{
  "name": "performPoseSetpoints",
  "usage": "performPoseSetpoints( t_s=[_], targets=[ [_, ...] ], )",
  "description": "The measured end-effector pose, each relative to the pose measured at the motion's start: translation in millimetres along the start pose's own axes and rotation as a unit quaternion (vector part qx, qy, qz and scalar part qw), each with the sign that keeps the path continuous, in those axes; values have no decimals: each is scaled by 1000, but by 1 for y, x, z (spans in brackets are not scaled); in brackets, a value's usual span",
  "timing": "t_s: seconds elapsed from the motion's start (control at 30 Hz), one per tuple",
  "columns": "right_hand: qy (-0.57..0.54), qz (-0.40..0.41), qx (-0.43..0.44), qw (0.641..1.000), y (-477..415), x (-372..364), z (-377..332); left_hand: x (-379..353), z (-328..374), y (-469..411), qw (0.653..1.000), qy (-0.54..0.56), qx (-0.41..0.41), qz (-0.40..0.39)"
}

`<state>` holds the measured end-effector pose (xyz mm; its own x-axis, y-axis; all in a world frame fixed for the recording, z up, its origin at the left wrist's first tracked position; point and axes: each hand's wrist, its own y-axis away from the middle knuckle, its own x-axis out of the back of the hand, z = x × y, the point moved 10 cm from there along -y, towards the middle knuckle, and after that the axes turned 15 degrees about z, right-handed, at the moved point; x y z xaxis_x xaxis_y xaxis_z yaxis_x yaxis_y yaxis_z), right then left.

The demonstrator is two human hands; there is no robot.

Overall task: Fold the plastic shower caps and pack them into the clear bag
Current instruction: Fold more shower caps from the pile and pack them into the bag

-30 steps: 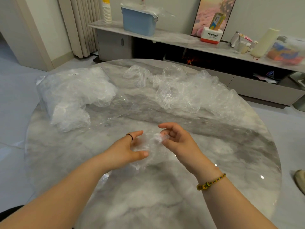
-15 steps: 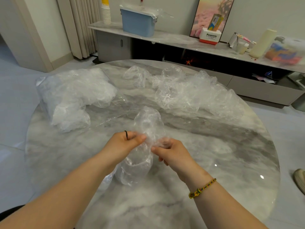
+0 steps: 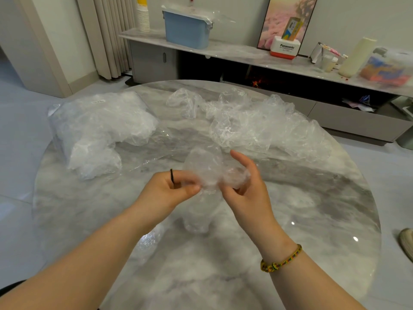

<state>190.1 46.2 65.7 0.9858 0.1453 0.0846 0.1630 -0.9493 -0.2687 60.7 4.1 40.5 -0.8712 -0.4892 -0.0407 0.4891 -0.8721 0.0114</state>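
Note:
A crumpled clear plastic shower cap (image 3: 210,168) hangs between my two hands above the middle of the round marble table (image 3: 324,209). My left hand (image 3: 169,189) pinches its left side between thumb and fingers. My right hand (image 3: 244,186) holds its right side, with thumb and lower fingers curled into the plastic and the forefinger raised. A pile of loose shower caps (image 3: 257,121) lies at the back right of the table. The clear bag (image 3: 98,128), stuffed with white plastic, lies at the back left.
Behind the table runs a low marble shelf (image 3: 234,52) with a blue bin (image 3: 186,30), a stack of paper cups (image 3: 143,16), a Panasonic box (image 3: 285,49) and other clutter. A shoe (image 3: 406,242) shows on the floor at the right edge.
The cap was bunched small between my hands, then stretched tall. Now it is gathered into a wad again, and my right hand has opened its forefinger upward.

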Motion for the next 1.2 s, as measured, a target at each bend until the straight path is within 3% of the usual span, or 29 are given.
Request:
performPoseSetpoints(
  t_s=[0.1, 0.2, 0.3, 0.47, 0.67, 0.77, 0.9, 1.07, 1.13, 1.2],
  targets=[
    [67, -12, 124, 990, 5, -1, -16, 3, 12, 1, 999, -11, -49, -1],
    [104, -27, 167, 980, 14, -5, -7, 3, 6, -3, 993, -79, -87, -28],
    [161, -74, 129, 976, 23, -5, 20, 1, -19, -3, 980, -180, -61, -64],
    [242, -218, 29, 945, 48, -11, 61, -16, -57, 17, 915, -327, -26, -233],
    [165, -194, -111, 961, 46, -8, 74, -19, -72, 20, 903, -355, 1, -241],
    [158, -100, -129, 974, 35, -2, 86, -22, -73, 18, 920, -327, 17, -214],
    [163, 54, -164, 972, 18, 14, 99, -12, -68, 1, 962, -254, 51, -82],
    [197, 97, -169, 961, 8, 22, 104, 13, -64, -7, 961, -264, 46, 70],
    [200, 95, -172, 960, 9, 22, 104, 18, -52, -8, 931, -348, -41, 102],
    [204, 85, -169, 960, 10, 20, 103, 5, -19, 1, 880, -390, -243, 122]
  ],
)
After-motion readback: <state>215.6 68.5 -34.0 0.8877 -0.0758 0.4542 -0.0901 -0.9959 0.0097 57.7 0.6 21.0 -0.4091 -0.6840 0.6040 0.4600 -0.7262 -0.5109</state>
